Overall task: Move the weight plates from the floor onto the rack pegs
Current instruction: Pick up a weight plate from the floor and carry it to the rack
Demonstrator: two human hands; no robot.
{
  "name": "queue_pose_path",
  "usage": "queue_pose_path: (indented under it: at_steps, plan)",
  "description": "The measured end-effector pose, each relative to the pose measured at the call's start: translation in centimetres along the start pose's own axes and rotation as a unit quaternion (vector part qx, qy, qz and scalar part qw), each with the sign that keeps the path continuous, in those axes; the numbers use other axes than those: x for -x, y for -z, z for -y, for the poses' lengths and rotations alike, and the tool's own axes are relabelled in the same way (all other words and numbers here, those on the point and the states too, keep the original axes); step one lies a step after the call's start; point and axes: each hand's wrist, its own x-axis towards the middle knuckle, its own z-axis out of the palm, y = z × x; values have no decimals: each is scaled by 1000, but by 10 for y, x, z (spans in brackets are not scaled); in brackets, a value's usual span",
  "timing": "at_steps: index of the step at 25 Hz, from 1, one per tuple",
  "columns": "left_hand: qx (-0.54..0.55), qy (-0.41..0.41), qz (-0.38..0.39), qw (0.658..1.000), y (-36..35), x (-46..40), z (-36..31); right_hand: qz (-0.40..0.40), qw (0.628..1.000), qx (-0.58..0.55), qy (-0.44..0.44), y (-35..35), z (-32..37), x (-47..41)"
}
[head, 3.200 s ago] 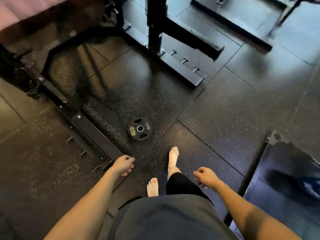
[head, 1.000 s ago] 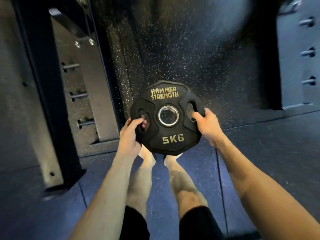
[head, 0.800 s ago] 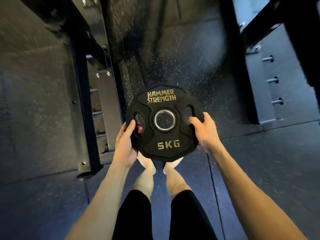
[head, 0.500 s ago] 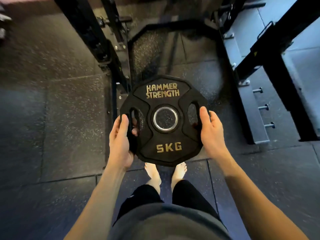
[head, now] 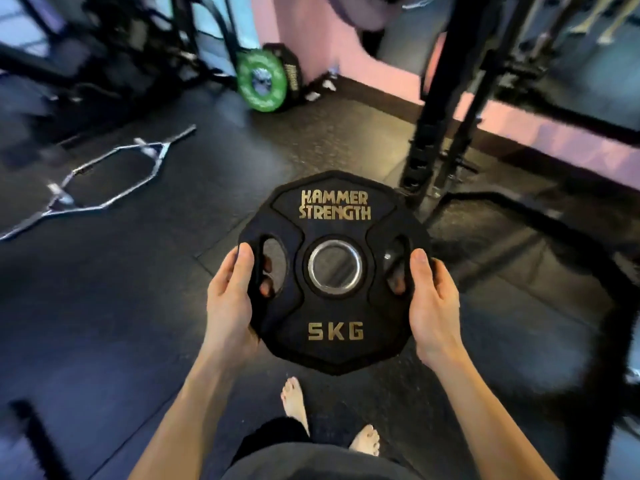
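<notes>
1. Left hand [head: 230, 295], left of frame centre: thumb laid straight along the near face of the black rubber 5 kg weight plate [head: 334, 271], fingers curled through its left grip slot, fingertips visible in the opening.
2. Right hand [head: 431, 299], right of centre: thumb along the plate's right edge, fingers hooked through the right slot.
3. Both bare forearms rise from the lower frame edge and converge toward the plate.
4. Two bare feet [head: 294, 400] at lower centre, below the hands; dark shorts at the bottom edge.
</notes>
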Motion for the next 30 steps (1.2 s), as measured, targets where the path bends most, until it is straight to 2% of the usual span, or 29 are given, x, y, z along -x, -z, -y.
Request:
queue_pose_path:
  at_steps: [5, 8, 12, 20, 30]
  plan:
    - [36, -107, -116, 987, 105, 21, -52, 144, 988, 31, 55, -115, 13, 29]
    - [58, -142, -164, 974, 178, 18, -85, 204, 977, 24, 64, -196, 11, 56]
    - [60, -181, -200, 961, 284, -2, -137, 245, 967, 11, 64, -313, 9, 100]
    - [65, -187, -198, 960, 399, -92, -219, 255, 965, 22, 65, -481, 10, 104]
    - [36, -191, -151, 969, 435, -343, -317, 225, 972, 15, 59, -682, 26, -48]
